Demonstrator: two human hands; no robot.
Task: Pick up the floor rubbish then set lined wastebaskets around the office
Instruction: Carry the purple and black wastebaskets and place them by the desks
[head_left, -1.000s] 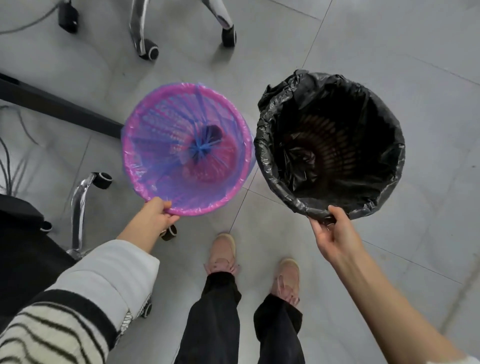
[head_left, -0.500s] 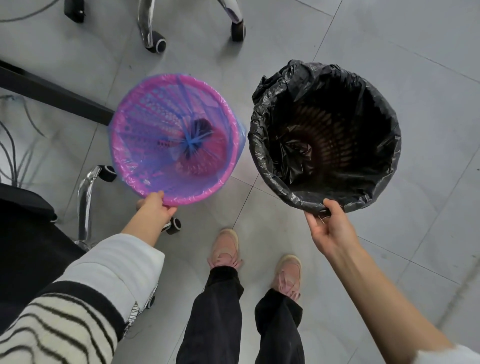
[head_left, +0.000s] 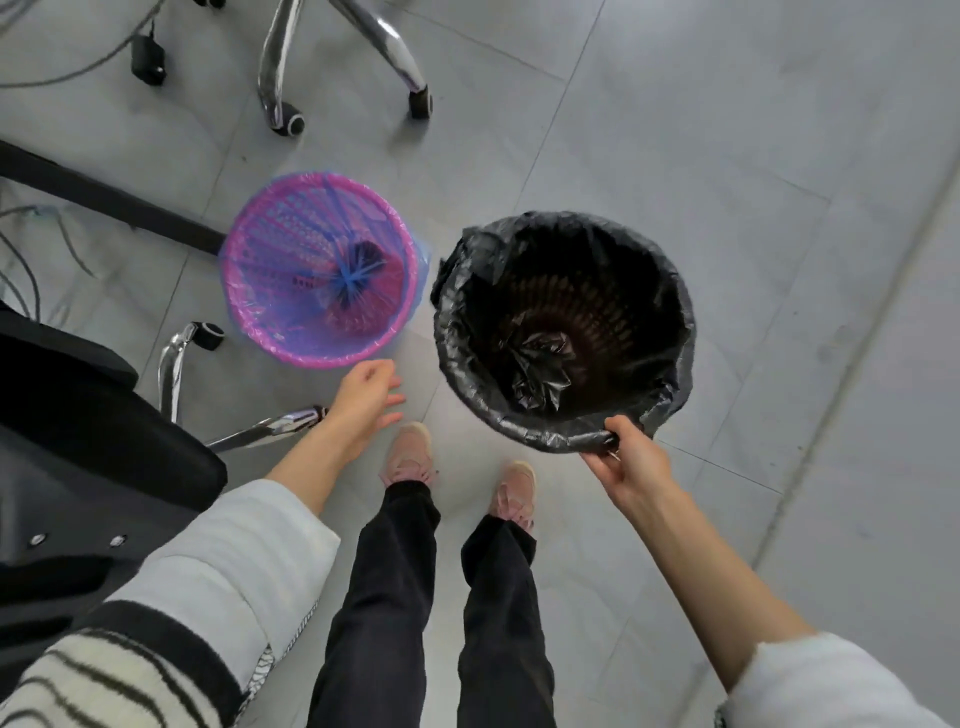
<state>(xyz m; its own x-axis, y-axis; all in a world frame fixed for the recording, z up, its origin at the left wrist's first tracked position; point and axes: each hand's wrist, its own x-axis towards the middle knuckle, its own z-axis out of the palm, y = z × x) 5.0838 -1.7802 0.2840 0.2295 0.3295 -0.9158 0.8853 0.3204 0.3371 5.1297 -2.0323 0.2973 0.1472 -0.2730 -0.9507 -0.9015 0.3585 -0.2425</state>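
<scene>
A pink mesh wastebasket (head_left: 270, 291) lined with a clear blue bag stands on the grey floor at the left, beside a dark desk bar. My left hand (head_left: 363, 397) hovers just in front of its rim, fingers relaxed, holding nothing. A dark wastebasket (head_left: 670, 291) lined with a black bag hangs above the floor at the centre right. My right hand (head_left: 626, 457) grips its near rim, fingers curled round the bag's edge.
A black office chair (head_left: 78, 415) with chrome legs stands at my left. Another chair's chrome base (head_left: 332, 52) and castors sit at the top. Cables (head_left: 31, 260) trail on the floor at the far left. My feet (head_left: 410, 452) stand between the baskets.
My left hand has let go of the pink basket, which now stands on the floor. My right hand still carries the black-lined basket.
</scene>
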